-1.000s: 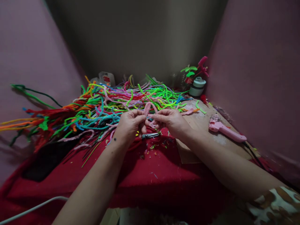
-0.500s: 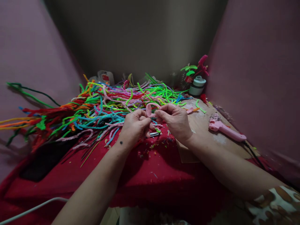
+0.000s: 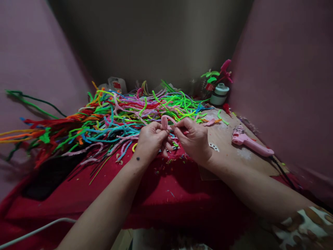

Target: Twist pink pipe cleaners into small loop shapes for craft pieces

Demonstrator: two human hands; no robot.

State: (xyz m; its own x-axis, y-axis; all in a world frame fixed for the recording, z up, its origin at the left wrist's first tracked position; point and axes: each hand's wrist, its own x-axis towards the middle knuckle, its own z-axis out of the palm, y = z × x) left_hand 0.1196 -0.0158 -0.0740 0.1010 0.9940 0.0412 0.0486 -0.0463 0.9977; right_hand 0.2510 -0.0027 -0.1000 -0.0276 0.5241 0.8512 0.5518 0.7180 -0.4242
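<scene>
A pink pipe cleaner piece (image 3: pixel 164 122), folded into a narrow loop with a curved strand, is held between both hands. My left hand (image 3: pixel 153 139) pinches its folded part between thumb and index finger, the other fingers curled below. My right hand (image 3: pixel 194 139) has its fingers closed on the strand's right end. Behind the hands lies a big heap of colourful pipe cleaners (image 3: pixel 145 104). Scissors, mostly hidden, show beneath the hands among small coloured scraps.
On the right, a pink glue gun (image 3: pixel 251 145) with a black cord lies on a brown board (image 3: pixel 234 165). A lidded jar (image 3: pixel 220 94) stands at the back right. A black phone-like object (image 3: pixel 49 177) is at the left on the red cloth (image 3: pixel 161 194).
The pink loop between the hands has narrowed, and its strand now arches toward my right hand. My right hand has shifted slightly, exposing a white disc with holes beside the wrist.
</scene>
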